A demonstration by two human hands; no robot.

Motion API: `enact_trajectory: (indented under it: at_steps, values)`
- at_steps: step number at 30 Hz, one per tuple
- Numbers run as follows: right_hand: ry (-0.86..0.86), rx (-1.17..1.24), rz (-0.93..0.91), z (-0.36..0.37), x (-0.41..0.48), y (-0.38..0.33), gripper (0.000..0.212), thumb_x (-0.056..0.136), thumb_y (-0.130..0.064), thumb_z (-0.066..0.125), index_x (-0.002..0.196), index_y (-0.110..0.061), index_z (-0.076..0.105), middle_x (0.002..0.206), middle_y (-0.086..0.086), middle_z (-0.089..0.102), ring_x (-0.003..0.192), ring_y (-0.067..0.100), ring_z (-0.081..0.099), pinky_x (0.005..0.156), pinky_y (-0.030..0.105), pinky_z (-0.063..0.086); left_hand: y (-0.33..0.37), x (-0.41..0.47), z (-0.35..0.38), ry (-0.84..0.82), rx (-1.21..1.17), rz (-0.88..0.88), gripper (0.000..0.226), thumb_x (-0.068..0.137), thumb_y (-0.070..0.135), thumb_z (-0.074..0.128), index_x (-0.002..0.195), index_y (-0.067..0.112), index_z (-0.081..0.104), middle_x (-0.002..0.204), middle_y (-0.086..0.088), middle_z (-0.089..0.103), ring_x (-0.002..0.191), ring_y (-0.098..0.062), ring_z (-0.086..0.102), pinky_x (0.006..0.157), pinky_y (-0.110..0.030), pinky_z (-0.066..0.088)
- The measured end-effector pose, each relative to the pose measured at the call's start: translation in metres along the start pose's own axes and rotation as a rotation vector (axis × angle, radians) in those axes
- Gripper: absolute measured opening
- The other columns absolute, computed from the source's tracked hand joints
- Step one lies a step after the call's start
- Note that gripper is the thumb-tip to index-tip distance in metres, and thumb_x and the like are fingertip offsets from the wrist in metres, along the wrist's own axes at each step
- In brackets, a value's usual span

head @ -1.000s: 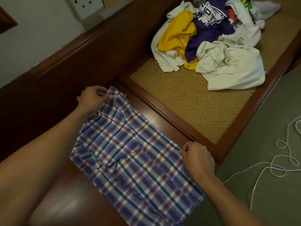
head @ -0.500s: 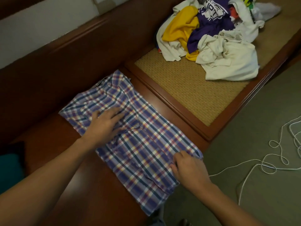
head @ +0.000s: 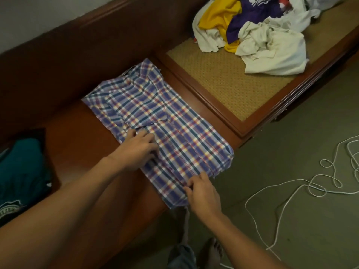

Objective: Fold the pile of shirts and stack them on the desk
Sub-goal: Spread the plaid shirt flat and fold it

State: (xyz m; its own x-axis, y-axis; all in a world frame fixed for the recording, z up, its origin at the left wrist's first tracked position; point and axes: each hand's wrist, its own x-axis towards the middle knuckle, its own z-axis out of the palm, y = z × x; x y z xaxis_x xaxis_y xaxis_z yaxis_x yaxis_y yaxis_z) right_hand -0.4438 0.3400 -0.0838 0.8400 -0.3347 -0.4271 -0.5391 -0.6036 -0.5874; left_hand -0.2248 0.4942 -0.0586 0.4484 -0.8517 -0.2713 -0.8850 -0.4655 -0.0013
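Note:
A blue, red and yellow plaid shirt (head: 167, 121) lies partly folded across the brown wooden desk (head: 77, 144), its near end hanging over the front edge. My left hand (head: 138, 148) lies on the shirt's left side, fingers pressing the cloth near the pocket. My right hand (head: 202, 193) pinches the shirt's near hem at the desk's front edge. A pile of unfolded shirts (head: 258, 30), yellow, purple and cream, sits on the woven panel at the far right.
A folded teal shirt (head: 21, 171) lies on the desk at the left. The woven panel (head: 229, 82) has a raised wooden frame. A dark wooden back rail runs behind the desk. A white cord (head: 310, 183) loops over the carpet to the right.
My left hand slid down the shirt toward me, from its middle to the lower left part. My right hand stayed on the near hem. The camera tilted, bringing the teal shirt into view.

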Motion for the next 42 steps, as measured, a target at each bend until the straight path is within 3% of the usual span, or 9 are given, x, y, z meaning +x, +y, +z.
enact_trajectory:
  at_steps: [3, 7, 11, 15, 20, 27, 33, 38, 42]
  values:
    - [-0.004, 0.152, 0.074, -0.013, 0.002, 0.002, 0.012, 0.095, -0.033, 0.067, 0.09, -0.029, 0.058, 0.101, -0.011, 0.053, 0.081, 0.001, 0.055, 0.067, 0.016, 0.043, -0.002, 0.002, -0.005, 0.058, -0.107, -0.059, 0.01, 0.105, 0.042, 0.049, 0.111, 0.042, 0.057, 0.119, 0.013, 0.043, 0.113, -0.015, 0.034, 0.096, -0.04, 0.024]
    - [0.092, 0.204, 0.142, -0.036, 0.007, 0.016, 0.01, 0.093, -0.03, 0.072, 0.092, -0.026, 0.063, 0.089, -0.011, 0.062, 0.076, -0.001, 0.058, 0.061, 0.014, 0.042, 0.008, 0.004, 0.002, 0.142, -0.168, -0.142, 0.024, 0.101, 0.037, 0.058, 0.124, 0.037, 0.056, 0.13, 0.006, 0.041, 0.124, -0.021, 0.036, 0.101, -0.044, 0.027]
    - [0.1, 0.043, 0.152, -0.026, 0.008, 0.035, 0.016, 0.091, -0.035, 0.073, 0.1, -0.027, 0.062, 0.105, -0.006, 0.058, 0.086, 0.009, 0.059, 0.072, 0.024, 0.048, 0.007, -0.004, 0.028, 0.14, -0.29, -0.317, 0.04, 0.098, 0.033, 0.064, 0.135, 0.032, 0.048, 0.134, -0.001, 0.039, 0.127, -0.027, 0.037, 0.108, -0.048, 0.026]
    - [0.085, 0.025, 0.049, -0.012, 0.005, 0.046, 0.02, 0.092, -0.041, 0.071, 0.104, -0.027, 0.063, 0.111, -0.01, 0.051, 0.092, 0.007, 0.056, 0.078, 0.025, 0.05, 0.0, -0.015, 0.041, 0.128, -0.294, -0.263, 0.036, 0.102, 0.031, 0.058, 0.138, 0.027, 0.052, 0.146, 0.002, 0.042, 0.135, -0.023, 0.04, 0.112, -0.047, 0.028]
    - [0.096, 0.042, 0.019, -0.013, 0.006, 0.049, 0.01, 0.095, -0.037, 0.066, 0.097, -0.028, 0.066, 0.11, -0.01, 0.052, 0.087, 0.002, 0.054, 0.077, 0.022, 0.05, -0.02, -0.019, 0.04, 0.284, -0.224, -0.4, 0.036, 0.094, 0.022, 0.071, 0.129, 0.024, 0.063, 0.141, -0.007, 0.046, 0.125, -0.032, 0.048, 0.102, -0.053, 0.037]
    - [0.045, -0.083, -0.163, -0.017, 0.013, 0.033, 0.028, 0.097, -0.046, 0.061, 0.12, -0.03, 0.062, 0.115, -0.012, 0.046, 0.094, 0.003, 0.05, 0.084, 0.023, 0.049, -0.03, -0.004, 0.033, 0.108, -0.204, -0.416, 0.017, 0.097, 0.03, 0.066, 0.114, 0.033, 0.065, 0.108, 0.004, 0.037, 0.097, -0.021, 0.038, 0.09, -0.04, 0.038]
    - [0.06, 0.036, -0.096, -0.026, 0.021, 0.022, 0.01, 0.096, -0.031, 0.065, 0.09, -0.026, 0.059, 0.1, -0.011, 0.05, 0.078, 0.001, 0.051, 0.064, 0.015, 0.037, -0.042, 0.002, 0.01, -0.128, -0.296, -0.447, 0.01, 0.103, 0.025, 0.058, 0.106, 0.034, 0.055, 0.115, 0.0, 0.043, 0.09, -0.019, 0.051, 0.083, -0.042, 0.05]
    - [0.127, 0.042, -0.054, -0.033, 0.019, 0.025, 0.007, 0.097, -0.026, 0.063, 0.092, -0.026, 0.06, 0.088, -0.012, 0.058, 0.073, 0.001, 0.056, 0.059, 0.016, 0.04, -0.026, 0.001, 0.006, 0.145, -0.476, -0.489, 0.017, 0.103, 0.018, 0.057, 0.115, 0.027, 0.049, 0.115, 0.004, 0.044, 0.092, -0.012, 0.049, 0.082, -0.032, 0.044]
    - [0.157, -0.014, -0.092, -0.034, 0.026, 0.025, 0.003, 0.099, -0.027, 0.062, 0.099, -0.027, 0.06, 0.099, -0.01, 0.054, 0.082, 0.005, 0.056, 0.068, 0.023, 0.046, -0.011, -0.009, 0.035, 0.189, -0.422, -0.51, 0.028, 0.098, 0.032, 0.065, 0.12, 0.023, 0.051, 0.125, -0.001, 0.047, 0.104, -0.02, 0.051, 0.092, -0.038, 0.047]
